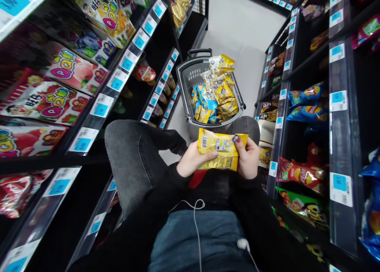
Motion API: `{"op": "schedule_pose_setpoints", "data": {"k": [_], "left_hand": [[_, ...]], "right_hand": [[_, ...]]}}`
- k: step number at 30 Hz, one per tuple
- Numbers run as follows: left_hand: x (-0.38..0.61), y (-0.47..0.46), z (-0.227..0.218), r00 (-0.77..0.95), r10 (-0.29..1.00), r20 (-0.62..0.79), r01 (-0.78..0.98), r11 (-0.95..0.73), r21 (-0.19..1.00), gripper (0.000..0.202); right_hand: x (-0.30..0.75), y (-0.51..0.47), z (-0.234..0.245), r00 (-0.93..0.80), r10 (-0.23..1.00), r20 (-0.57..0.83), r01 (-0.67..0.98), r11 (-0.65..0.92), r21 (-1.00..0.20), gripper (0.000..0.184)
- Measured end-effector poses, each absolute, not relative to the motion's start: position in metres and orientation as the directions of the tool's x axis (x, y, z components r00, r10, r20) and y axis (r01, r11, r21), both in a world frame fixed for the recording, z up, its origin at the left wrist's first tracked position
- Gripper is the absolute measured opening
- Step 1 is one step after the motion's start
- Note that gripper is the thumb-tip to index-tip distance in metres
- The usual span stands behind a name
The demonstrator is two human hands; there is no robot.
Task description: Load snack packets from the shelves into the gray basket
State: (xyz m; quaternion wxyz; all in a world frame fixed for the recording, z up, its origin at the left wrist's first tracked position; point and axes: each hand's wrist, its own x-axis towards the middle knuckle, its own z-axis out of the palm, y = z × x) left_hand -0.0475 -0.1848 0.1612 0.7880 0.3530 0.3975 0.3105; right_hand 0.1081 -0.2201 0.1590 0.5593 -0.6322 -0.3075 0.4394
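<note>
Between my two hands is a yellow snack bag (221,145), its printed back with a barcode facing up. My left hand (194,158) grips its lower left part, thumb lying across the front. At the other end my right hand (247,157) pinches the right edge, thumb on top near the upper corner. Just beyond the bag, a grey shopping basket (182,76) stands on the floor in front of my knees. Yellow snack bags (223,91) are heaped on its right side, and blue-and-yellow bags (204,100) lie at its bottom.
Shelves with blue price tags (117,80) and QQ candy bags (68,66) rise close on my left. More shelving on my right holds red chip bags (303,175) and blue chip bags (307,112). A pale floor (237,23) stretches ahead. White earphone cords (197,232) hang over my front.
</note>
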Motion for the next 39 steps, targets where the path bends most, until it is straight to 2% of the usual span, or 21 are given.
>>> {"op": "schedule_pose_setpoints", "data": {"k": [3, 6, 8, 11, 13, 15, 17, 19, 21, 23, 25, 27, 29, 31, 33, 35, 36, 37, 39], "left_hand": [[-0.053, -0.183, 0.16, 0.593, 0.678, -0.435, -0.217, 0.654, 0.724, 0.05], [-0.059, -0.181, 0.159, 0.641, 0.637, -0.428, -0.25, 0.701, 0.668, 0.055], [-0.062, -0.181, 0.156, 0.642, 0.65, -0.406, -0.258, 0.682, 0.684, 0.06], [-0.066, -0.18, 0.153, 0.627, 0.691, -0.36, -0.201, 0.591, 0.781, 0.061], [-0.069, -0.177, 0.155, 0.622, 0.738, -0.26, -0.155, 0.442, 0.884, 0.058], [-0.072, -0.174, 0.158, 0.619, 0.782, -0.069, -0.123, 0.183, 0.975, 0.049], [-0.074, -0.172, 0.162, 0.629, 0.765, 0.135, -0.09, -0.101, 0.991, 0.035], [-0.076, -0.173, 0.167, 0.666, 0.701, 0.255, -0.058, -0.292, 0.955, 0.025], [-0.078, -0.173, 0.171, 0.721, 0.626, 0.297, -0.049, -0.382, 0.923, 0.021], [-0.081, -0.173, 0.173, 0.771, 0.56, 0.302, -0.033, -0.439, 0.898, 0.02], [-0.088, -0.168, 0.171, 0.789, 0.55, 0.275, 0.058, -0.512, 0.857, 0.022], [-0.099, -0.16, 0.16, 0.747, 0.633, 0.204, 0.261, -0.561, 0.786, 0.025], [-0.112, -0.15, 0.139, 0.629, 0.773, 0.085, 0.522, -0.5, 0.691, 0.029], [-0.126, -0.141, 0.11, 0.472, 0.877, -0.09, 0.74, -0.339, 0.581, 0.034], [-0.136, -0.134, 0.081, 0.355, 0.863, -0.359, 0.877, -0.175, 0.448, 0.036], [-0.139, -0.132, 0.059, 0.283, 0.744, -0.605, 0.941, -0.092, 0.326, 0.038], [-0.138, -0.133, 0.053, 0.274, 0.696, -0.664, 0.949, -0.085, 0.303, 0.042], [-0.135, -0.134, 0.05, 0.288, 0.663, -0.691, 0.947, -0.09, 0.308, 0.046], [-0.127, -0.137, 0.049, 0.365, 0.64, -0.676, 0.915, -0.111, 0.389, 0.05]], "right_hand": [[0.116, -0.224, 0.159, 0.287, 0.935, -0.209, -0.101, -0.187, -0.977, 0.036], [0.13, -0.226, 0.162, 0.191, 0.959, -0.212, -0.019, -0.212, -0.977, 0.035], [0.137, -0.226, 0.162, 0.192, 0.963, -0.191, 0.054, -0.205, -0.977, 0.026], [0.144, -0.225, 0.161, 0.176, 0.974, -0.142, 0.136, -0.167, -0.977, 0.026], [0.146, -0.223, 0.159, 0.185, 0.978, -0.1, 0.162, -0.13, -0.978, 0.026], [0.148, -0.223, 0.159, 0.177, 0.978, -0.113, 0.115, -0.134, -0.984, 0.036], [0.151, -0.223, 0.16, 0.082, 0.968, -0.237, -0.025, -0.236, -0.971, 0.058], [0.153, -0.223, 0.163, -0.081, 0.92, -0.383, -0.158, -0.391, -0.907, 0.073], [0.153, -0.222, 0.166, -0.229, 0.85, -0.476, -0.199, -0.519, -0.831, 0.072], [0.154, -0.219, 0.167, -0.324, 0.785, -0.528, -0.176, -0.599, -0.781, 0.059], [0.155, -0.213, 0.163, -0.343, 0.761, -0.551, -0.13, -0.62, -0.774, 0.046], [0.158, -0.2, 0.154, -0.271, 0.801, -0.534, -0.066, -0.569, -0.82, 0.039], [0.161, -0.18, 0.14, -0.126, 0.876, -0.465, 0.077, -0.458, -0.885, 0.035], [0.16, -0.149, 0.121, 0.042, 0.933, -0.356, 0.336, -0.349, -0.875, 0.03], [0.152, -0.11, 0.1, 0.184, 0.943, -0.277, 0.616, -0.331, -0.715, 0.026], [0.136, -0.07, 0.078, 0.304, 0.899, -0.316, 0.76, -0.428, -0.489, 0.026], [0.126, -0.053, 0.067, 0.355, 0.869, -0.343, 0.784, -0.477, -0.398, 0.027], [0.116, -0.037, 0.056, 0.386, 0.85, -0.359, 0.786, -0.507, -0.354, 0.028], [0.096, -0.016, 0.037, 0.421, 0.817, -0.395, 0.774, -0.55, -0.313, 0.029]]}}
